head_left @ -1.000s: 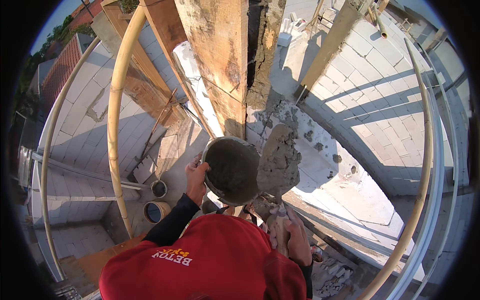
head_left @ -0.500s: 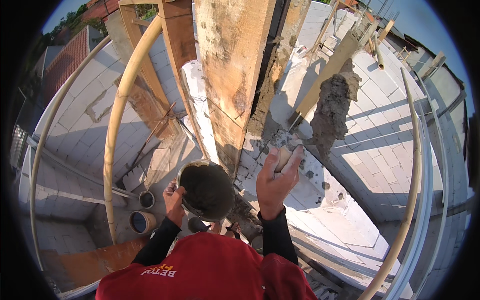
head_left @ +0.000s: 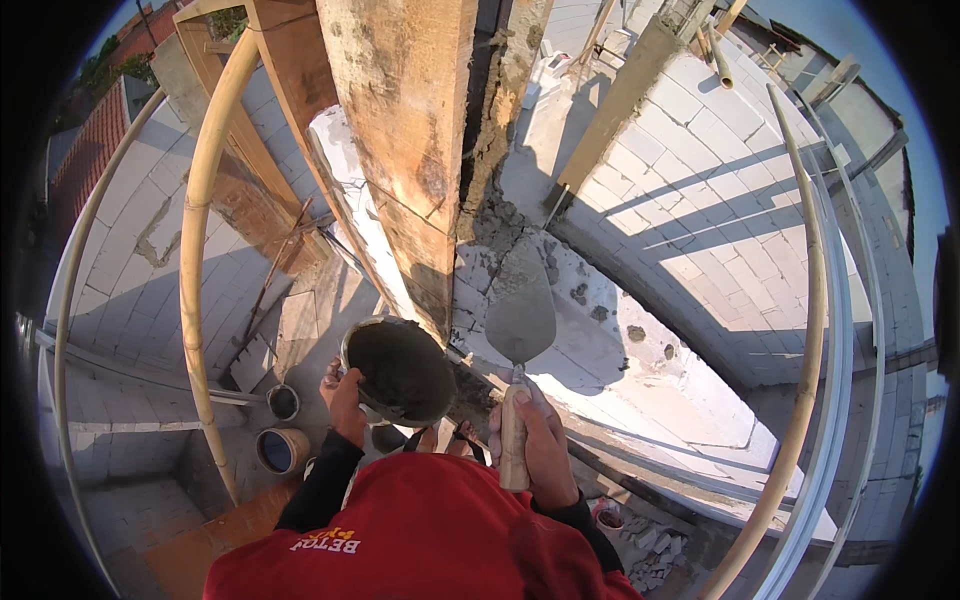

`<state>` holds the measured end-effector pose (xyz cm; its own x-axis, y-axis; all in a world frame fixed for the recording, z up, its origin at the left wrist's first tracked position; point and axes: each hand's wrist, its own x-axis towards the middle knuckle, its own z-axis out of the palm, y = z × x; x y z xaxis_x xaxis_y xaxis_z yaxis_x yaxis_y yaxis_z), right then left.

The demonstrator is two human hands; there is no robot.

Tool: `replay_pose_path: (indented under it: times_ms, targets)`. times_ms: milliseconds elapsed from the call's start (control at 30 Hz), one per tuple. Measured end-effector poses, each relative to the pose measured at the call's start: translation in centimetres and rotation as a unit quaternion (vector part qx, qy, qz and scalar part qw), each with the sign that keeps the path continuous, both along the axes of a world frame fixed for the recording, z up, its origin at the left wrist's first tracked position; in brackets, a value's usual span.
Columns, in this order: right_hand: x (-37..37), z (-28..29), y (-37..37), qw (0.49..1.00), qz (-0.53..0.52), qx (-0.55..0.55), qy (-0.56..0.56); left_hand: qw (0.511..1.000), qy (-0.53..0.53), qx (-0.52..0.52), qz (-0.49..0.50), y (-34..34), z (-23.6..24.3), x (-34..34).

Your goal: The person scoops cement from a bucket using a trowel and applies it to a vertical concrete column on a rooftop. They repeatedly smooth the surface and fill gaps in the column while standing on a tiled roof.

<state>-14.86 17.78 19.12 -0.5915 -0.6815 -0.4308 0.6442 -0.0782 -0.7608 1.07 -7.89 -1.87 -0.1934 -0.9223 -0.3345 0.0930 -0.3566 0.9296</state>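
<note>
My left hand (head_left: 345, 400) grips the rim of a round bucket (head_left: 447, 395), fingers outside and thumb at the edge. Dark grey wet mortar (head_left: 397, 368) lies inside it. My right hand (head_left: 543, 440) is wrapped round the wooden handle of a trowel (head_left: 520, 320). The trowel's blade points away from me, over the white block wall top (head_left: 600, 350), with a thin grey film on it. Beyond the tip, rough mortar (head_left: 497, 228) sits at the foot of a tall wooden formwork board (head_left: 400, 130) and the narrow gap beside it.
Bamboo poles (head_left: 205, 210) rise on the left, and another pole (head_left: 800, 400) curves up on the right. Two small buckets (head_left: 283, 450) stand lower down at left. White block walls (head_left: 715, 160) spread on both sides. Rubble (head_left: 655, 555) lies below at right.
My right hand has drawn back toward me and turned, bringing the trowel blade into plain view. The big mortar clump beyond that hand is gone from there. The left hand still holds the bucket.
</note>
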Motion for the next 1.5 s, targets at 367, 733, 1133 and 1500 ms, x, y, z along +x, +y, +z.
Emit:
replay_pose_path:
  times_ms: [367, 733, 1133, 1500]
  targets:
    - [-2.9, -0.4, -9.3, 0.751, 0.077, 0.276, 0.594, 0.976, 0.008, -0.052, -0.211, -0.8, -1.7, -3.2]
    - [-4.1, -0.3, -6.9, 0.994, -0.052, -0.021, 0.097, 0.962, 0.054, -0.049, -0.262, -0.8, -2.3, -2.3]
    - [-2.0, 2.9, -6.1, 0.992, -0.084, -0.083, -0.046, 0.99, 0.061, 0.06, -0.115, 0.3, 3.3, -4.7]
    - [-1.6, 2.0, -6.9, 0.996, -0.017, -0.082, 0.019, 0.991, 0.024, 0.057, -0.118, 0.2, 3.0, -1.7]
